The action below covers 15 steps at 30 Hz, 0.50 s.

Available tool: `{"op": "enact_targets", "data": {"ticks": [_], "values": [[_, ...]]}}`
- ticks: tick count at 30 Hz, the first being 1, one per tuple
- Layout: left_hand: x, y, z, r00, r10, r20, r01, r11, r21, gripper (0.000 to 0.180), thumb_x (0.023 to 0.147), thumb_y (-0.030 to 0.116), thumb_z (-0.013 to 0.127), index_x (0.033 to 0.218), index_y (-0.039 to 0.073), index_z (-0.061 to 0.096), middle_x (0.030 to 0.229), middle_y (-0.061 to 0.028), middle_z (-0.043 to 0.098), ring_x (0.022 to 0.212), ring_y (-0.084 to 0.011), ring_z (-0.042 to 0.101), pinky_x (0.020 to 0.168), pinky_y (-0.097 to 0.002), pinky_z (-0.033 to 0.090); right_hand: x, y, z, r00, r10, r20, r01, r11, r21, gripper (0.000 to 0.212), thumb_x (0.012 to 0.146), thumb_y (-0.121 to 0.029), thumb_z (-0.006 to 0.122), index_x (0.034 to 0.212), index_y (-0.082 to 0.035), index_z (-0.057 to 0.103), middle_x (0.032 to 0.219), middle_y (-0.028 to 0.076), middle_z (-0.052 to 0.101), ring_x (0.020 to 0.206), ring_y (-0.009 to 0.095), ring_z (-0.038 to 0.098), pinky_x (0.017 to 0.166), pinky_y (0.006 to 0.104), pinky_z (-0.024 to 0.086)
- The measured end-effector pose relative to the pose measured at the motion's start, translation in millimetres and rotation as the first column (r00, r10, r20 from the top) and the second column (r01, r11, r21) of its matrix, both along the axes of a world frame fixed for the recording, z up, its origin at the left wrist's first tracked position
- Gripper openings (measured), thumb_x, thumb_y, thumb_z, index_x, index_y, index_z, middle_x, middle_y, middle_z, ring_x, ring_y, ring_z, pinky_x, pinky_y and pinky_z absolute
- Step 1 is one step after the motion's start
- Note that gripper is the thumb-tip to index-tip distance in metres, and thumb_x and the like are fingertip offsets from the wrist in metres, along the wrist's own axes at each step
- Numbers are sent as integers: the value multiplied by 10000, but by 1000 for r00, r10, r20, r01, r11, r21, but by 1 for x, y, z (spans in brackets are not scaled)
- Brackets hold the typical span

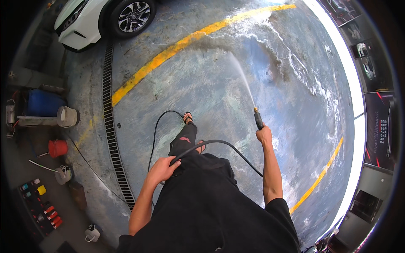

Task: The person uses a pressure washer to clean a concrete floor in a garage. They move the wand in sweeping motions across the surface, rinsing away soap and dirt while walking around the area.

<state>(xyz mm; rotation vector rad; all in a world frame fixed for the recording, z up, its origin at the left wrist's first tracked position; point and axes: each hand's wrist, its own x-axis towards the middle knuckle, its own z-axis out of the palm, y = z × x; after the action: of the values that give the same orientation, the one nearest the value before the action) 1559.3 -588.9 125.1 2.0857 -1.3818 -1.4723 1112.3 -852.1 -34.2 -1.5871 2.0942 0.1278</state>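
Observation:
My right hand (264, 133) is closed around a black hose nozzle (258, 119) with a brass-coloured tip, held out ahead and to the right. A narrow jet of water (242, 75) leaves the tip and spreads as it reaches the wet floor. Near my left hip, my left hand (162, 169) grips a black hose (219, 141). From there the hose arcs across my front toward my right forearm, which hides its far part. Another stretch of hose (155, 130) loops over the floor by my forward foot.
A white car (82, 26) stands at the far left. A drain grate (110, 126) runs along the left, beside a yellow line (168, 51). Further left are a blue container (44, 102), a red bucket (58, 148) and pale buckets (68, 117). White foam (301, 71) lies at the right.

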Motion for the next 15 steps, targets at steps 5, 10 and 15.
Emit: {"op": "enact_targets", "data": {"ticks": [5, 10, 15], "values": [[14, -33, -6, 999, 38, 24, -37, 998, -56, 319, 1010, 317, 690, 1166, 48, 761, 786, -164, 715, 645, -234, 676, 662, -382, 512, 6, -28, 1, 998, -11, 65, 10, 1000, 22, 412, 801, -79, 582, 1174, 34, 715, 981, 334, 736, 961, 468, 737, 853, 502, 570], [34, -73, -12, 999, 49, 16, -47, 993, -109, 319, 992, 309, 698, 1143, 34, 757, 864, -215, 731, 779, -363, 709, 711, -419, 517, 51, -39, -17, 971, 237, 7, -233, 948, 216, 707, 792, -102, 590, 1494, -185, 597, 1157, 312, 719, 1107, 453, 702, 966, 502, 563], [64, -120, -9, 997, 79, -14, -78, 996, 44, 315, 989, 307, 697, 1142, 38, 760, 906, -227, 738, 826, -378, 723, 738, -428, 527, 91, -82, -22, 987, 124, -99, -110, 985, 130, 721, 799, -101, 582, 1514, -193, 573, 1131, 303, 731, 1081, 453, 713, 956, 510, 566]]}}
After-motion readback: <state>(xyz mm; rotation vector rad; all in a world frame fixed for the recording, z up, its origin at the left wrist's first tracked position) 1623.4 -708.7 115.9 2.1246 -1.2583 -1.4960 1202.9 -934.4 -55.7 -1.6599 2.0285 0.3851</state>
